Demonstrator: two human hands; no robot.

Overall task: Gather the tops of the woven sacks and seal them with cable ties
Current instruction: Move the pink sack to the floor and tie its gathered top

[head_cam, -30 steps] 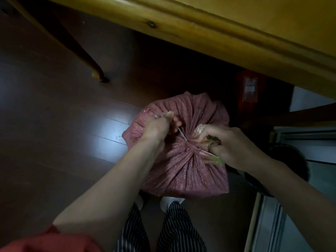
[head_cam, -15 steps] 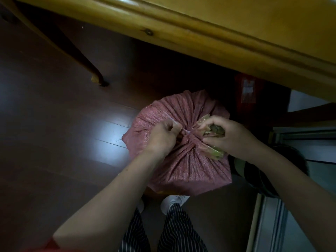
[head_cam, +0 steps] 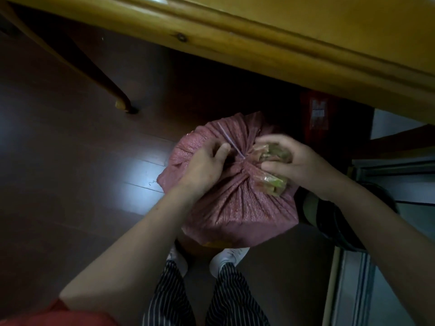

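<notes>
A pink woven sack [head_cam: 235,203] stands on the dark floor just in front of my feet. Its top is bunched into a neck with a thin white cable tie [head_cam: 231,143] round it. The tie's long tail sticks up and to the left, its end free. My right hand [head_cam: 287,161] grips the gathered sack top, where greenish-yellow material shows between the fingers. My left hand [head_cam: 207,161] rests on the sack just left of the neck, fingers loosely curled, thumb beside the tail and a little apart from it.
A yellow wooden table edge [head_cam: 259,48] overhangs the sack from the far side, and its leg [head_cam: 117,100] meets the floor at the left. A red package [head_cam: 317,118] lies under the table. A dark round object [head_cam: 341,222] and a door track [head_cam: 353,290] are at the right.
My left hand pinched the tie's tail and pulled it, then let it go. The tail now stands free, pointing up-left. My right hand kept its grip on the neck.
</notes>
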